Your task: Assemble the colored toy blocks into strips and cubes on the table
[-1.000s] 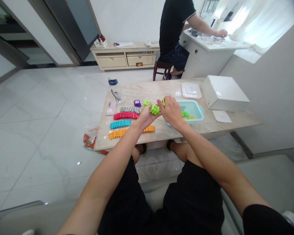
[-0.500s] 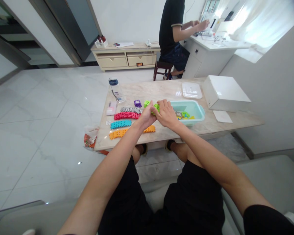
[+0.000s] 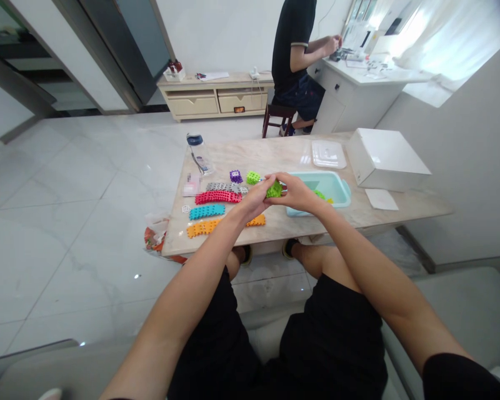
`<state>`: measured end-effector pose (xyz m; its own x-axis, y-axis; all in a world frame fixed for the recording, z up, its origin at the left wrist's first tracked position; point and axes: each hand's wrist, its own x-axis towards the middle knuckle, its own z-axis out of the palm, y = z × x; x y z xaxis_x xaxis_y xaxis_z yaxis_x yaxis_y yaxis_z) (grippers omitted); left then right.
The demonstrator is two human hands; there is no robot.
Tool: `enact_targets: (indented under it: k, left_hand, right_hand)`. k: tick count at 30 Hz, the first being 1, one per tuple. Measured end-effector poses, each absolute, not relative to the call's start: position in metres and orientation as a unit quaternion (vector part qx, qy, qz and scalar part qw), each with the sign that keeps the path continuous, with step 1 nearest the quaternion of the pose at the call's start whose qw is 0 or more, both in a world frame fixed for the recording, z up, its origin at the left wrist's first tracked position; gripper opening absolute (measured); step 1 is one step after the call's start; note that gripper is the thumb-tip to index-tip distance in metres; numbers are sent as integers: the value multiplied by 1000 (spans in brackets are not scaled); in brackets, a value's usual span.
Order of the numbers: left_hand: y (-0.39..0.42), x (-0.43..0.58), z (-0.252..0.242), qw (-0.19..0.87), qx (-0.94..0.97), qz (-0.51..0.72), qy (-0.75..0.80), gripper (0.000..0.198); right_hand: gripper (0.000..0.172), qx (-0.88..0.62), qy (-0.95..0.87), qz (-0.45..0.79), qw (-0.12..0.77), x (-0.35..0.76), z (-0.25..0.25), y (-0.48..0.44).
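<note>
Between my two hands is a green interlocking block, partly covered by fingers. My left hand grips its left side, and my right hand closes on its right side. Just beyond the left fingers another green block rests on the table, with a purple block to its left. Under and left of my left forearm lie rows of joined pieces: a grey row, a red row, a blue row and an orange row. A mint tub with loose pieces stands behind my right hand.
A clear bottle with a blue lid stands at the table's far left. A translucent lid and a white box are at the back right, near a white sheet. Across the room a person sits on a stool at a white desk.
My right hand has turned from lying over the green block to holding its right side, so more of the block shows. The seated person's hands have lowered toward the desk.
</note>
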<state>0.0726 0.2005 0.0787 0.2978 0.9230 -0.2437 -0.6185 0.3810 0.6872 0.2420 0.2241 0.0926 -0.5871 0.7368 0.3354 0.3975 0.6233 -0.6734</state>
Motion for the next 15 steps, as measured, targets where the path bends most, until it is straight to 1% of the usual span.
enact_targets:
  k: [5, 10, 15]
  left_hand:
    - [196, 73, 87, 769, 261, 504, 293, 21]
    - [191, 65, 100, 789, 282, 476, 268, 21]
    - [192, 55, 96, 782, 324, 444, 295, 16]
  right_hand:
    - [50, -353, -823, 294, 333, 242, 97, 222]
    - [54, -329, -804, 322, 376, 249, 108, 217]
    - [56, -304, -817, 339, 353, 254, 113, 213]
